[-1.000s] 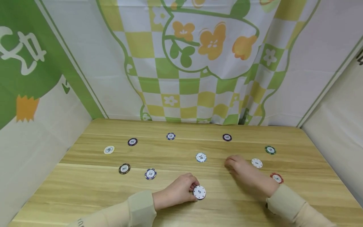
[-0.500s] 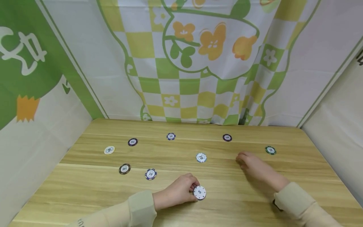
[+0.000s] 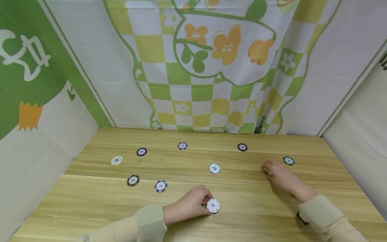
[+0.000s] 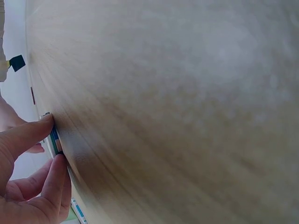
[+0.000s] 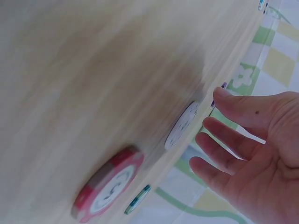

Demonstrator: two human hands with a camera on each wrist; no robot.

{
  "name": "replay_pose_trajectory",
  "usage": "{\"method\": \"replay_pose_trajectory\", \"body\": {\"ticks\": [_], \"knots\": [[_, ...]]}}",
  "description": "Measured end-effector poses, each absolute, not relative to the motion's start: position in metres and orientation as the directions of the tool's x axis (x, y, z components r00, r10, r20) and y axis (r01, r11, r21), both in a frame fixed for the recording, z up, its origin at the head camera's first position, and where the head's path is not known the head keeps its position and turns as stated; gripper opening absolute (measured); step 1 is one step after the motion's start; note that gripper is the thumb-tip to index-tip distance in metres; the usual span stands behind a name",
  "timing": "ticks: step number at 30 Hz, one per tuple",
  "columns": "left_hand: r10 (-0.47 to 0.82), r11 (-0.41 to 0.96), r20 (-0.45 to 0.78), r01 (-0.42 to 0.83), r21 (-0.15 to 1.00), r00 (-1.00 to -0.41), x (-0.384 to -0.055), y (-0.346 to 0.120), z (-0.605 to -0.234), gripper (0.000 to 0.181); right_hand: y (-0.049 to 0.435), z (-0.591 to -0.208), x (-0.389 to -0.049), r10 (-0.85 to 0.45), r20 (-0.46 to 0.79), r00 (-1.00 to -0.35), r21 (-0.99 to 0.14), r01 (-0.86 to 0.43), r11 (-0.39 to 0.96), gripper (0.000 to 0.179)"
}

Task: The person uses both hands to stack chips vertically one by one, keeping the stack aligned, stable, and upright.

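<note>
My left hand pinches a small stack of poker chips by the edge, near the front of the table. The top chip is white and marked 5. In the left wrist view, the thumb and fingertips grip the sides of that stack. My right hand hovers over a white poker chip, its fingers spread and slightly bent, apart from the chip. A red poker chip lies nearby; the right hand and arm hide it in the head view. Just beyond is a green chip.
Flat on the wooden table lie a light-blue chip, a purple chip, blue chips, a black chip and a yellow-edged chip. A patterned curtain borders the back edge.
My right hand has shifted to the right across the table, from beside the white chip to over it. My left hand has kept its grip on the stack in the same place.
</note>
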State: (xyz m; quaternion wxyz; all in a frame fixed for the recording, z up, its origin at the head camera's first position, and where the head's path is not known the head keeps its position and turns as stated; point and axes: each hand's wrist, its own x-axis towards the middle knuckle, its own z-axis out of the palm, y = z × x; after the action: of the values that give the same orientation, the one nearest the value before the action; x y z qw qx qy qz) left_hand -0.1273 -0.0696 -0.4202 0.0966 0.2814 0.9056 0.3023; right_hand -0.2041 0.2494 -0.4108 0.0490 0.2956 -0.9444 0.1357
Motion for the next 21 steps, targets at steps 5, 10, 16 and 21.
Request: {"method": "replay_pose_trajectory", "body": {"ticks": [5,10,16,21], "knots": [[0.567,0.655,-0.002,0.45,0.608,-0.824,-0.127,-0.069,-0.421,0.034,0.256,-0.41,-0.203,-0.509,0.136,-0.85,-0.25,-0.527,0.812,0.023],[0.565,0.658,-0.005,0.446,0.607,-0.825,-0.127,-0.069,-0.422,0.034,0.262,-0.411,-0.2,-0.478,0.117,-0.87,-0.276,-0.491,0.826,0.022],[0.566,0.658,-0.01,0.444,0.609,-0.825,-0.126,-0.069,-0.42,0.034,0.266,-0.413,-0.199,-0.474,0.125,-0.872,-0.273,-0.489,0.828,0.024],[0.563,0.66,-0.018,0.436,0.612,-0.827,-0.127,-0.07,-0.421,0.034,0.263,-0.412,-0.197,-0.469,0.115,-0.876,-0.276,-0.482,0.832,0.025]]}}
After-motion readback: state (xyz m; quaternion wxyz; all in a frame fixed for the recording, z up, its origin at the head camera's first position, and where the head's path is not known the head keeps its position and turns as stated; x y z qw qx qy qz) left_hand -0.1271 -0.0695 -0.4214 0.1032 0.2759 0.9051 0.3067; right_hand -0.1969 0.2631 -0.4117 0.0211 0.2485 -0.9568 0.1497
